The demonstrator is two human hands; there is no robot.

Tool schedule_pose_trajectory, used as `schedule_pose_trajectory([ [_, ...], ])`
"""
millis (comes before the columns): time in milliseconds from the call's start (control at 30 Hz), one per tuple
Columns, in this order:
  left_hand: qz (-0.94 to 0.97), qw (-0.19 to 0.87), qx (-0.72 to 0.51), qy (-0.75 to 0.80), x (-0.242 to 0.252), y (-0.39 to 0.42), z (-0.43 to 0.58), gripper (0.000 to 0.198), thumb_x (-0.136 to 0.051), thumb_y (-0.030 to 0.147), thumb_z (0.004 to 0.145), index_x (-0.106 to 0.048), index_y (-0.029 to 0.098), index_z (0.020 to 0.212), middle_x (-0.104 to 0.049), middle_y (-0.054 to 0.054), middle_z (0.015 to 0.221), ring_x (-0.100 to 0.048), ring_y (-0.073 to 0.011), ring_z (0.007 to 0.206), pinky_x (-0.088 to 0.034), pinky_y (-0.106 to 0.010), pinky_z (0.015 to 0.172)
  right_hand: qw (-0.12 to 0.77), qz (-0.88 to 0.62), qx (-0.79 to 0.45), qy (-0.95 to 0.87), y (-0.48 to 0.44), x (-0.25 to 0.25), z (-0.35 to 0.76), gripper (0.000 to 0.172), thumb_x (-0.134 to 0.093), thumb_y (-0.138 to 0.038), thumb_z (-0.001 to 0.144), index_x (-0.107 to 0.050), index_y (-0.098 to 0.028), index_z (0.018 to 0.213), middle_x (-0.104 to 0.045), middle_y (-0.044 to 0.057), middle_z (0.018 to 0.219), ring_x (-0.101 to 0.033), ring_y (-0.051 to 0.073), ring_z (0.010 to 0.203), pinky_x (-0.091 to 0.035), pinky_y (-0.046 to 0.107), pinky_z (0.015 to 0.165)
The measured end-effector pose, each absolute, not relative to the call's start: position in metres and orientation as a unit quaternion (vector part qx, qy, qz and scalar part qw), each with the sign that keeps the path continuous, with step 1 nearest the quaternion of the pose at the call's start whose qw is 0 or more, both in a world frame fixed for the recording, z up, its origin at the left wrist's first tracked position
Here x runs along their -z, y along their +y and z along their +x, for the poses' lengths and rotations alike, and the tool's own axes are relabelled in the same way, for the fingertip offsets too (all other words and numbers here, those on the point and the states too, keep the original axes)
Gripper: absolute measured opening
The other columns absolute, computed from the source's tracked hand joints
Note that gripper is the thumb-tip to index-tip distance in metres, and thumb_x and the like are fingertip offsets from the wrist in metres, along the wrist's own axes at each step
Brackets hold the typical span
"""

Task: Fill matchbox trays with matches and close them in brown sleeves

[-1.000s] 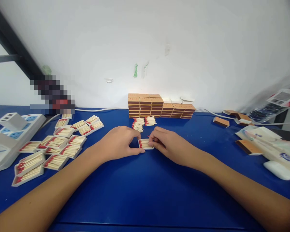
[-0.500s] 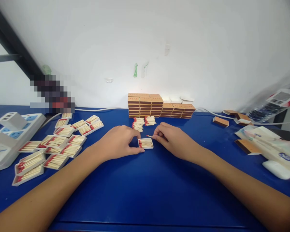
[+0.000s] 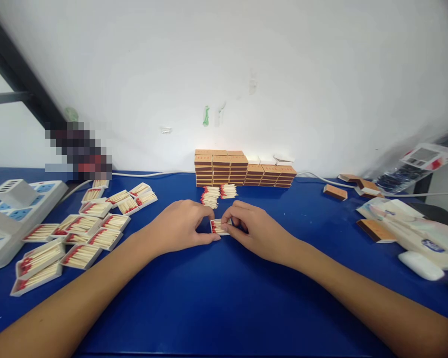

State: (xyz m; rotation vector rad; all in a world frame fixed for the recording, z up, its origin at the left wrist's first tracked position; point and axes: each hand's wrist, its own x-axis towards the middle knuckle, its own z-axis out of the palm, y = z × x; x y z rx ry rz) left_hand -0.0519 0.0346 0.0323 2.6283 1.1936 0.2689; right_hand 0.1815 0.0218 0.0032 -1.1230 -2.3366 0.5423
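Observation:
A small white matchbox tray (image 3: 216, 227) with red-tipped matches lies on the blue table in front of me. My left hand (image 3: 179, 226) grips the tray's left end between thumb and fingers. Over the right part of the tray, my right hand (image 3: 257, 226) is closed in a pinch; its fingertips cover the match it holds and part of the tray. Just behind are two loose piles of matches, one pile (image 3: 210, 197) on the left and another pile (image 3: 228, 191) on the right.
Stacked matchboxes (image 3: 221, 171) stand against the wall. Several filled trays (image 3: 82, 255) and a power strip (image 3: 52, 191) are at left. At right lie matchbox sleeves (image 3: 377, 230), a tissue pack (image 3: 414, 223) and a white rounded case (image 3: 421, 265). A cable (image 3: 317, 174) runs along the wall.
My right hand has moved left with the match, from beside the tray to over its right part. My left hand keeps its grip on the tray. The view has shifted slightly.

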Motion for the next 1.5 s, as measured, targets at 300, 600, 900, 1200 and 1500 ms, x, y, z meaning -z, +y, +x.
schedule_pose_trajectory([
  [300,0.897,0.136,-0.091,0.412,-0.030,0.031,-0.049,0.027,-0.074,0.047,0.089,-0.073,0.022,0.098,-0.061,0.003,0.069,-0.053,-0.0147,0.060,-0.032,-0.028,0.058,0.269,-0.430,-0.204,-0.838,0.028,-0.011,0.183,0.008,-0.062,-0.018,0.092,-0.068,-0.022,0.088,-0.059,-0.001,0.078,-0.054,0.015,0.069,-0.041,0.029,0.066],
  [600,0.898,0.129,-0.088,0.412,-0.032,0.030,-0.049,0.031,-0.072,0.051,0.091,-0.073,0.021,0.097,-0.060,0.003,0.068,-0.054,-0.0152,0.059,-0.031,-0.029,0.058,0.342,-0.545,0.080,-0.761,0.100,-0.014,0.268,0.015,-0.065,-0.033,0.095,-0.068,-0.019,0.100,-0.063,0.008,0.093,-0.060,0.023,0.078,-0.045,0.036,0.069],
  [900,0.900,0.133,-0.094,0.403,-0.029,0.027,-0.047,0.030,-0.073,0.050,0.090,-0.074,0.022,0.099,-0.061,0.003,0.068,-0.055,-0.0152,0.059,-0.031,-0.028,0.058,0.272,-0.558,0.201,-0.758,0.126,-0.004,0.302,0.038,-0.059,-0.054,0.100,-0.069,-0.020,0.113,-0.062,0.015,0.107,-0.061,0.034,0.098,-0.049,0.042,0.072],
  [1200,0.900,0.132,-0.103,0.402,-0.028,0.029,-0.047,0.029,-0.074,0.050,0.090,-0.074,0.022,0.098,-0.060,0.004,0.067,-0.055,-0.0146,0.059,-0.031,-0.028,0.058,0.256,-0.519,0.225,-0.784,0.130,-0.011,0.306,0.024,-0.056,-0.037,0.103,-0.072,-0.019,0.110,-0.062,0.015,0.105,-0.059,0.034,0.102,-0.051,0.043,0.074],
  [1500,0.895,0.145,-0.103,0.409,-0.026,0.030,-0.049,0.032,-0.073,0.053,0.090,-0.073,0.022,0.098,-0.058,0.004,0.066,-0.053,-0.0140,0.058,-0.031,-0.027,0.057,0.225,-0.469,0.274,-0.809,0.109,-0.030,0.297,0.025,-0.050,-0.029,0.106,-0.070,-0.017,0.114,-0.064,0.016,0.109,-0.059,0.032,0.102,-0.052,0.043,0.077],
])
